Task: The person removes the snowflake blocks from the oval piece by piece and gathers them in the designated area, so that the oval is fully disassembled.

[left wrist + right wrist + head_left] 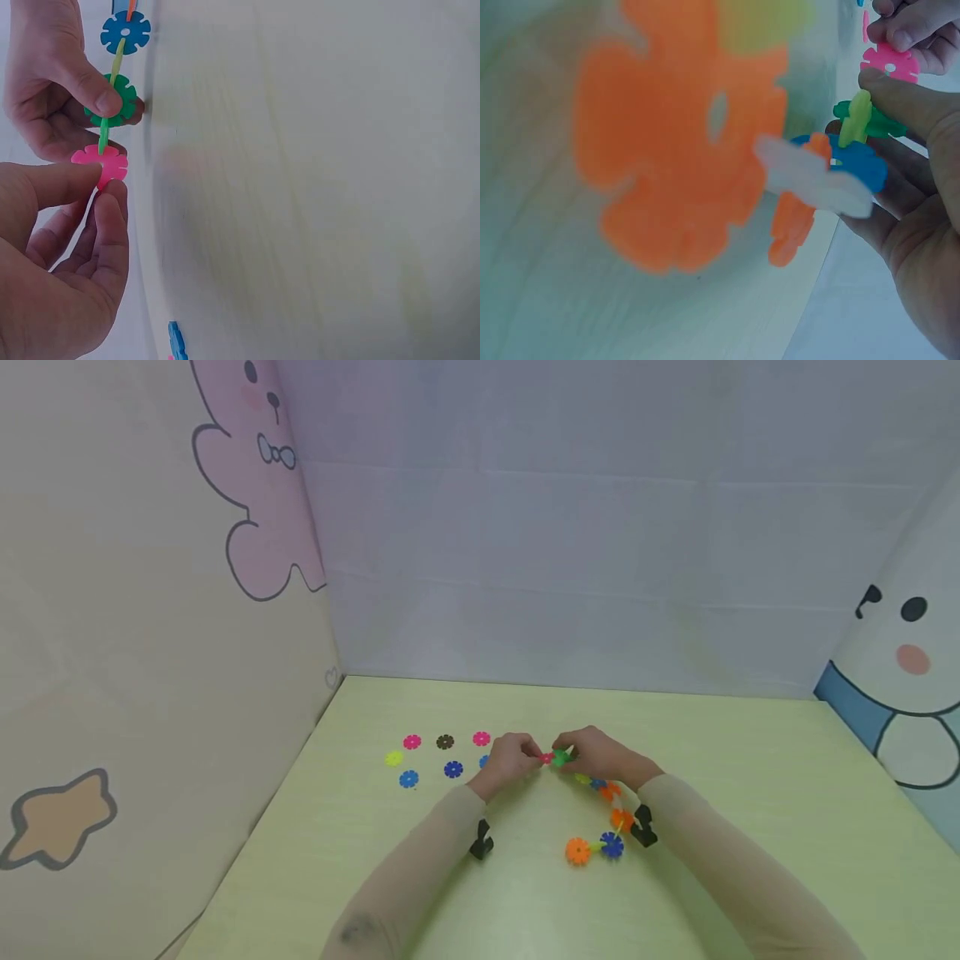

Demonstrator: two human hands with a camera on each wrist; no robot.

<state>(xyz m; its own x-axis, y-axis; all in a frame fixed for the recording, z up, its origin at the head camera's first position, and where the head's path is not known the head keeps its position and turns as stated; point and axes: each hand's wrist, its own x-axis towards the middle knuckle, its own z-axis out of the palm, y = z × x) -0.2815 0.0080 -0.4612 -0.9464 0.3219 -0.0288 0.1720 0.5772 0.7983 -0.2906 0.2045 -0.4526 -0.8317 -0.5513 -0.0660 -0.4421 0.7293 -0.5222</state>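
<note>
We hold a pink disc between the thumb and forefinger of our left hand, fingers curled and pinching its lower edge, just above the pale green table near its middle. Our right hand grips a green disc, thumb pressed on its face, fingers curled behind. A light green disc, seen edge-on, sits slotted into the green one and meets the pink disc at a notch. From the right hand a chain of joined discs trails back across the table toward us, blue and orange, ending in an orange disc. To seat the pink disc well, we judge the notch should line up square with the edge-on disc and be pushed straight in, while the right hand steadies the green disc so the chain does not twist. Loose discs lie left of the hands: pink, brown, yellow and blue, each apart. Around the table stand cartoon panels. We find no brand, label or readable writing anywhere.
</note>
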